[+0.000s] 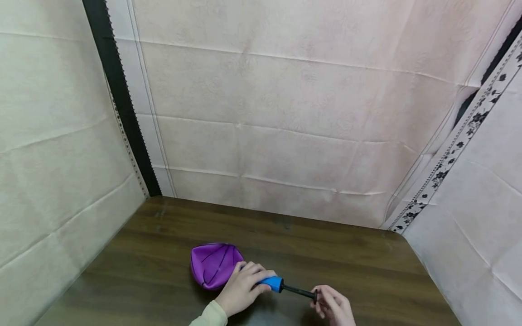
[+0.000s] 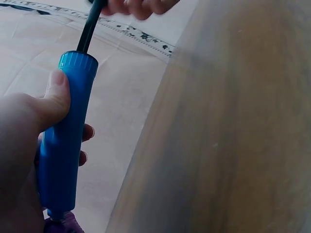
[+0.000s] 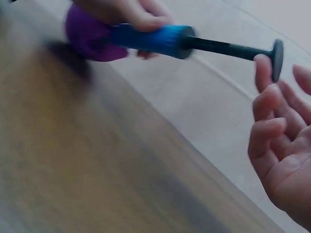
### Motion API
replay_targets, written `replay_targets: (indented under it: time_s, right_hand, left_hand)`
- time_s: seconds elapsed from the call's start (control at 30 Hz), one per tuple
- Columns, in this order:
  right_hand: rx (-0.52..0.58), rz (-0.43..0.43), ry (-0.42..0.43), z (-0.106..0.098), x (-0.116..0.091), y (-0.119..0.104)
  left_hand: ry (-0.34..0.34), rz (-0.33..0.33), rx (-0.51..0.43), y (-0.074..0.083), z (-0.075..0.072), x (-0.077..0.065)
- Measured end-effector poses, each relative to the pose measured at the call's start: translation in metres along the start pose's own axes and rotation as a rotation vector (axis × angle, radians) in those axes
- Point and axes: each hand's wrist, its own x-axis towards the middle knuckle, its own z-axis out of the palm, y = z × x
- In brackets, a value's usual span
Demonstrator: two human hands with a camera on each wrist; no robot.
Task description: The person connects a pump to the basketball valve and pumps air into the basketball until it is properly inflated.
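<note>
Pump [image 2: 65, 145] is gripped by curled left fingers [image 1: 263, 274].

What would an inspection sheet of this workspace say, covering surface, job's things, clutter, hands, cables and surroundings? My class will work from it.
Surface: brown, wood-grain table.
Job's things: purple ball, creased and not round; blue pump, its narrow end at the ball; black rod extending from the pump's other end to a flat handle.
Clutter: nothing seen.
Left hand: grips the pump's barrel.
Right hand: fingers curled at the handle.
Cables: nothing seen.
Surroundings: pale, creased sheets at the back and both sides; a black floral border at the right.
</note>
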Motion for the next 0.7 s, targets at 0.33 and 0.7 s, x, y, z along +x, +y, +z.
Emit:
replay_targets:
  time_s: [0.33, 0.7]
  right_hand:
    - [0.329, -0.213, -0.234, -0.018, -0.004, 0.003]
    - [0.393, -0.208, -0.371, -0.001, 0.005, 0.006]
  left_hand:
    - [0.010, -0.036, -0.041, -0.006, -0.004, -0.001]
    - [-0.011, -0.009, -0.078, -0.011, 0.001, -0.003]
